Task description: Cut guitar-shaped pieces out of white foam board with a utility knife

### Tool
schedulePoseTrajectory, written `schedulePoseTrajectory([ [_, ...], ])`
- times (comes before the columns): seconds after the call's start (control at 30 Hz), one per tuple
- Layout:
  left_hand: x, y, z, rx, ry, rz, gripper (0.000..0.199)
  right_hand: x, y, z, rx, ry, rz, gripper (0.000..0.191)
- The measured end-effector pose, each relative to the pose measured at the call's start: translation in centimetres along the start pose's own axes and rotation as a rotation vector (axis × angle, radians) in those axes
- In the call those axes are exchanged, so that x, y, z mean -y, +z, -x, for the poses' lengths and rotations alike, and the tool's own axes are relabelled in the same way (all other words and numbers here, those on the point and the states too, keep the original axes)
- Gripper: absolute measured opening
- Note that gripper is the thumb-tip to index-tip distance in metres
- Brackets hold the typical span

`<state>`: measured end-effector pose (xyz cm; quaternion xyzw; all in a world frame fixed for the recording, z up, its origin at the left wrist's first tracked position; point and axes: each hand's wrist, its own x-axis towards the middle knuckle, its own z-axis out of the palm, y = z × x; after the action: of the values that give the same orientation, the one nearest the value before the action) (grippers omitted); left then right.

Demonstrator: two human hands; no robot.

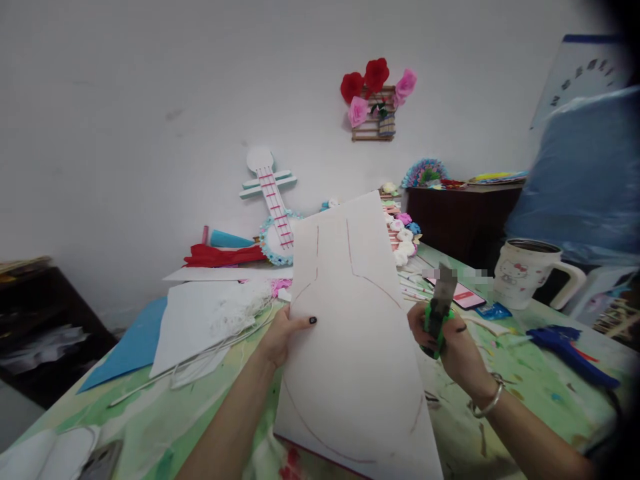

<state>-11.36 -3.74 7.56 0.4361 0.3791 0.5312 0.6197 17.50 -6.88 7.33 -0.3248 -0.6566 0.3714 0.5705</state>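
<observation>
My left hand [287, 330] grips the left edge of a large white board [355, 347], thumb on its front face and the other fingers hidden behind. The board is tilted up off the table, and a thin drawn outline on it shows a narrow neck widening into a round body. To the right of the board, my right hand [453, 343] is closed around a green utility knife [439, 313]. Its wide grey blade points upward, apart from the board.
A blue glue gun [575, 353], a white mug [525, 273] and a phone [463, 293] lie to the right. White sheets [190, 320] and a blue sheet [133, 340] cover the left side. A paper instrument model [273, 200] leans against the wall behind.
</observation>
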Motion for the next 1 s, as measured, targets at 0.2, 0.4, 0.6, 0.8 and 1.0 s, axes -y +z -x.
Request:
schedulePoseTrajectory([
  [0.2, 0.0, -0.4, -0.1, -0.026, 0.002, -0.005, 0.058, -0.2, -0.8, 1.0, 0.033, 0.022, 0.322, 0.073],
  [0.4, 0.1, -0.3, 0.0, 0.001, -0.021, 0.017, 0.059, -0.4, -0.4, 0.8, 0.042, -0.110, 0.427, 0.059],
  [0.6, 0.1, -0.5, -0.1, 0.017, -0.017, 0.017, 0.063, -0.3, -0.6, 0.8, 0.066, -0.184, 0.548, 0.053],
  [0.8, 0.1, -0.5, 0.0, 0.031, -0.026, 0.021, 0.066, 0.8, -0.6, 0.8, 0.043, -0.236, 0.650, 0.048],
  [1.0, 0.4, -0.9, -0.1, 0.053, -0.045, 0.027, 0.058, 1.0, -0.2, 0.7, 0.026, -0.248, 0.638, 0.045],
])
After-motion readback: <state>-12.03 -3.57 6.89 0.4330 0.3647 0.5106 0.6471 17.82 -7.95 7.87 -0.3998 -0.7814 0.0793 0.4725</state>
